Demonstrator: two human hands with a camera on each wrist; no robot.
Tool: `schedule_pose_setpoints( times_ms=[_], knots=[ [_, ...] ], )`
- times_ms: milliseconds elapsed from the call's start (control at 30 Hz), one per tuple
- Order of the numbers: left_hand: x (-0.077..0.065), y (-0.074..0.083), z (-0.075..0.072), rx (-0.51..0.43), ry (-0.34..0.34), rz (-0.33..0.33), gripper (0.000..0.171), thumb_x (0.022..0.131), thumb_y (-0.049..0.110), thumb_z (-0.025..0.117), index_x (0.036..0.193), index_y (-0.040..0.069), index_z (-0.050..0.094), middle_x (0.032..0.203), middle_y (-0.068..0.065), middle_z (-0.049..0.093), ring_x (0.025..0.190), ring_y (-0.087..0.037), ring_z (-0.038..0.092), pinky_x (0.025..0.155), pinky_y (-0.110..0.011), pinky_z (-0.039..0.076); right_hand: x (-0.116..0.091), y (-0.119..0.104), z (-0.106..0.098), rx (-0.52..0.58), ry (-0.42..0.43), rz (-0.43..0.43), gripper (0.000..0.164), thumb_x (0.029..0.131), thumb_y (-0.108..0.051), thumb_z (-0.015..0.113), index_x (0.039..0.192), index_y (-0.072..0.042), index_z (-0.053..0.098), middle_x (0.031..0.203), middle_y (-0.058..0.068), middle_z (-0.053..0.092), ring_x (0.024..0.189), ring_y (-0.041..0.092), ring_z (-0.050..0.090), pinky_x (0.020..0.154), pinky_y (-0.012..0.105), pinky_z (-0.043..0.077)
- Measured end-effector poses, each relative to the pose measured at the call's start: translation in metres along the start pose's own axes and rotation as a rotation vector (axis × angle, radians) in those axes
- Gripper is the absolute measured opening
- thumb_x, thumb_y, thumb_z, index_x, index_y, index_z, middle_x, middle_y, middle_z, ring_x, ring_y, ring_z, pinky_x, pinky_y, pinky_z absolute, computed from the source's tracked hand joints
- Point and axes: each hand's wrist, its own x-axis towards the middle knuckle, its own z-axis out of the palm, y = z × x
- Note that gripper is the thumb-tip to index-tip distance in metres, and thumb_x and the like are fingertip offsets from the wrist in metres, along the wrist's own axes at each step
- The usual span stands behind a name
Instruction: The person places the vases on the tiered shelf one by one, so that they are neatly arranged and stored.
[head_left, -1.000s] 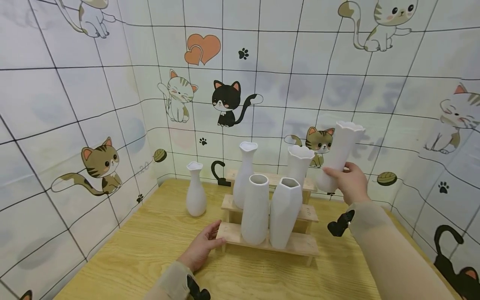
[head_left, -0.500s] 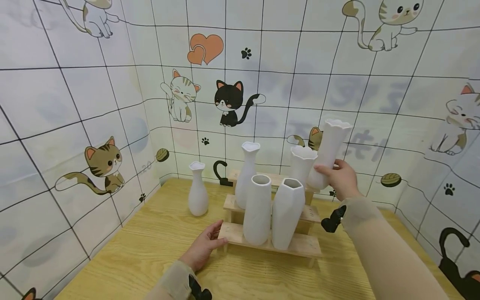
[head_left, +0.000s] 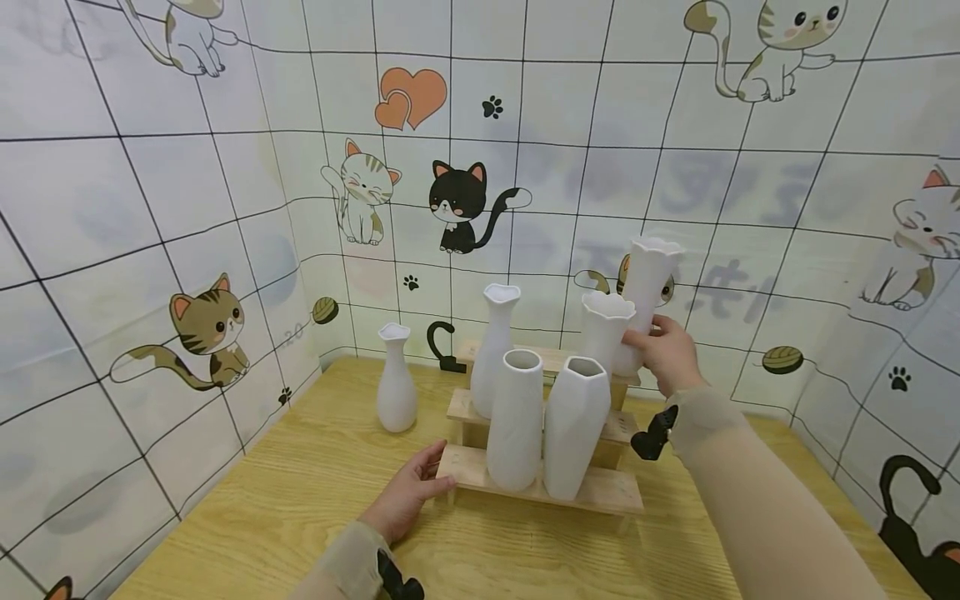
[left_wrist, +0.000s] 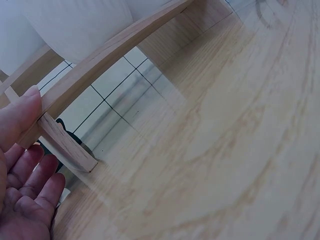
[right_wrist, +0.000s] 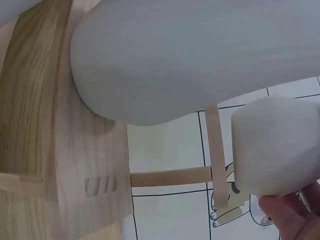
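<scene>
My right hand grips the lower part of a tall white vase with a ruffled rim. In the right wrist view, a small gap separates its base from the stand's top step. My left hand pinches the left end of the wooden three-step stand, thumb above the bottom board and fingers beneath. On the bottom step are a round-mouthed vase and a faceted vase. Behind them, on the middle step, stand a slim-necked vase and another ruffled vase.
A smaller white vase stands on the wood-grain table, left of the stand. Cat-patterned wall covering closes off the back and both sides. The held vase is close beside the ruffled one on the middle step.
The right hand has carried its vase leftward, from right of the stand to over the top step's right end, and the vase stands more upright. The left hand keeps its hold on the stand.
</scene>
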Motion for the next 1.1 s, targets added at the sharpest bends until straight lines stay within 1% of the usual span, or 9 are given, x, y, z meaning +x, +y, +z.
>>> schedule_pose_setpoints(
  times_ms=[100,267,633,900,1100],
  knots=[
    [-0.001,0.001,0.001,-0.001,0.001,0.004,0.076,0.092,0.018,0.067,0.152,0.001,0.021,0.147,-0.022,0.036,0.131,-0.031,0.039,0.107,-0.046,0.032,0.001,0.000,0.003,0.000,-0.003,-0.005,0.075,0.093,-0.023,0.063,0.151,0.000,0.021,0.145,0.027,0.036,0.127,0.044,0.041,0.102,0.056,0.037],
    [-0.001,0.001,0.001,-0.003,0.003,0.005,0.076,0.092,0.017,0.066,0.151,0.000,0.021,0.147,-0.022,0.035,0.131,-0.031,0.038,0.107,-0.045,0.032,0.003,0.002,0.005,-0.015,-0.011,-0.002,0.074,0.094,-0.024,0.061,0.151,-0.001,0.021,0.145,0.026,0.036,0.128,0.045,0.040,0.102,0.057,0.036],
    [-0.002,0.003,0.001,0.002,0.002,0.006,0.076,0.093,0.018,0.066,0.151,0.000,0.021,0.150,-0.023,0.032,0.134,-0.033,0.035,0.109,-0.047,0.030,0.007,0.002,0.012,-0.037,-0.015,-0.021,0.068,0.095,-0.015,0.058,0.151,-0.001,0.023,0.142,0.028,0.038,0.125,0.044,0.043,0.100,0.055,0.039],
    [0.000,0.000,-0.001,-0.003,-0.007,0.006,0.078,0.091,0.018,0.068,0.151,0.001,0.022,0.146,-0.021,0.038,0.130,-0.030,0.039,0.105,-0.041,0.035,0.007,0.001,0.014,-0.029,-0.030,-0.029,0.063,0.096,-0.016,0.056,0.151,-0.002,0.025,0.142,0.026,0.038,0.125,0.042,0.042,0.101,0.054,0.038],
    [-0.001,-0.001,-0.002,0.001,-0.017,0.014,0.079,0.091,0.020,0.068,0.151,-0.001,0.021,0.146,-0.021,0.037,0.129,-0.030,0.040,0.104,-0.039,0.036,0.007,0.001,0.014,-0.050,-0.036,-0.018,0.063,0.096,-0.017,0.056,0.150,-0.002,0.027,0.142,0.026,0.038,0.125,0.042,0.043,0.101,0.054,0.039]
  ],
)
